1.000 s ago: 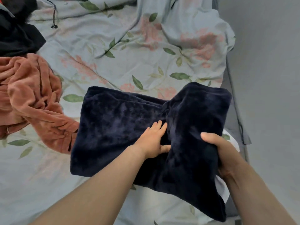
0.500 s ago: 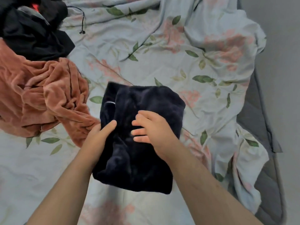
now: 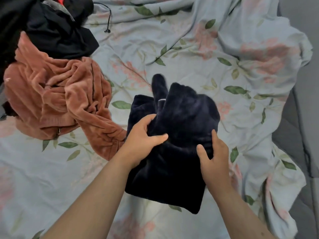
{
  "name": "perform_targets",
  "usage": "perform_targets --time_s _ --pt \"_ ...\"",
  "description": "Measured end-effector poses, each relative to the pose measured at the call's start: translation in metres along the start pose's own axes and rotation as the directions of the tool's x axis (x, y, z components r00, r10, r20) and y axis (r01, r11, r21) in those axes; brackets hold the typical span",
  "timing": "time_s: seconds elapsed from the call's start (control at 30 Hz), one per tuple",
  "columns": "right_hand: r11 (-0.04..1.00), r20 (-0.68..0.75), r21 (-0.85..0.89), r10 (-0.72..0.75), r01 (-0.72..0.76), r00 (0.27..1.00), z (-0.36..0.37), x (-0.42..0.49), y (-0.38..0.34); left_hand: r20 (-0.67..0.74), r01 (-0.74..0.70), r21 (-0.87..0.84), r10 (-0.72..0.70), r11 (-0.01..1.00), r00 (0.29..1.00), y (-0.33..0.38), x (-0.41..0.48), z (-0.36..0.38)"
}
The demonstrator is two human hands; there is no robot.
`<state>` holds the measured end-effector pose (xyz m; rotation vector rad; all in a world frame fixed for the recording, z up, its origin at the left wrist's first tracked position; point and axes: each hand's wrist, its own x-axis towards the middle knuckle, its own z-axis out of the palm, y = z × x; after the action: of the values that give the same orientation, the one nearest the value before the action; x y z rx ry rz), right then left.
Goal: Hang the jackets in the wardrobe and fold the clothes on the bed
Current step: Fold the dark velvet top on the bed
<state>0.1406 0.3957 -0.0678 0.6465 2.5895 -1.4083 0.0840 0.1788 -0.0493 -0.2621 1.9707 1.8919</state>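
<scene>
A dark navy fleece garment (image 3: 181, 118) lies folded into a compact bundle in the middle of the bed (image 3: 189, 54), its far end lifted and bunched. My left hand (image 3: 145, 135) grips a fold on its left side, thumb across the top. On the bundle's right side my right hand (image 3: 213, 159) clasps the fabric with thumb and fingers. A rust-orange fleece garment (image 3: 57, 100) lies crumpled to the left, its sleeve reaching toward the navy bundle. Black clothes (image 3: 51, 26) are heaped at the top left.
The floral sheet is rumpled, with thick folds at the upper right (image 3: 267, 57). The grey mattress edge (image 3: 293, 131) and floor run down the right side. A black drawstring (image 3: 107, 19) trails from the black heap.
The navy garment went from spread wide to folded in half, then into a smaller bundle. Both hands shifted from pressing flat on it to gripping its sides, and its far end has lifted.
</scene>
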Motion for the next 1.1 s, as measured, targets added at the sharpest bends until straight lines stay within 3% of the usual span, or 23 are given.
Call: perform_targets --time_s 0.07,0.17,0.23,0.27,0.33,0.37,0.43,0.5,0.57,0.63,0.7,0.83,1.1 --pt "0.996 0.003 -0.034 -0.08 0.08 0.997 0.003 -0.003 -0.002 0.022 0.082 -0.28 -0.078 0.957 0.997 -0.008 0.006 -0.016" --pt "0.949 0.072 -0.162 -0.26 0.269 0.963 0.013 -0.006 -0.012 -0.144 0.275 -0.28 -0.323 0.92 0.935 -0.023 0.015 -0.045" --pt "0.881 0.119 -0.277 -0.365 0.384 0.923 0.02 -0.001 -0.017 -0.267 0.348 -0.105 -0.363 0.932 0.893 -0.033 0.02 -0.056" --pt "0.849 0.137 -0.326 -0.393 0.416 0.909 0.023 0.002 -0.019 -0.349 0.358 0.062 -0.316 0.932 0.882 -0.036 0.021 -0.06" --pt "0.822 0.182 -0.376 -0.387 0.427 0.904 0.03 0.009 -0.023 -0.502 0.281 0.458 -0.016 0.844 0.865 -0.035 0.018 -0.057" --pt "0.83 0.207 -0.369 -0.365 0.418 0.908 0.033 0.012 -0.023 -0.463 0.136 0.612 0.213 0.779 0.861 -0.03 0.015 -0.052" --pt "0.85 0.253 -0.331 -0.338 0.41 0.906 0.037 0.017 -0.023 -0.153 -0.194 0.797 0.502 0.572 0.851 -0.023 0.012 -0.039" --pt "0.863 0.287 -0.298 -0.325 0.407 0.901 0.039 0.023 -0.022 0.12 -0.309 0.888 0.478 0.339 0.87 -0.026 0.015 -0.026" --pt "0.898 0.317 -0.267 -0.26 0.349 0.912 0.043 0.03 -0.025 0.147 -0.232 0.946 0.338 0.228 0.93 -0.035 0.019 -0.016" --pt "0.894 0.313 -0.33 -0.201 0.305 0.928 0.05 0.038 -0.029 0.109 -0.165 0.97 0.29 0.176 0.951 -0.044 0.025 -0.014" --pt "0.835 0.289 -0.452 -0.196 0.314 0.937 0.061 0.041 -0.031 0.083 -0.141 0.974 0.293 0.18 0.952 -0.048 0.035 -0.019" --pt "0.711 0.272 -0.595 -0.259 0.374 0.927 0.082 0.039 -0.016 0.018 -0.105 0.941 0.263 0.321 0.965 -0.053 0.048 -0.036" --pt "0.67 0.276 -0.645 -0.244 0.368 0.93 0.101 0.054 0.009 0.046 -0.122 0.945 0.247 0.303 0.968 -0.078 0.062 -0.038"
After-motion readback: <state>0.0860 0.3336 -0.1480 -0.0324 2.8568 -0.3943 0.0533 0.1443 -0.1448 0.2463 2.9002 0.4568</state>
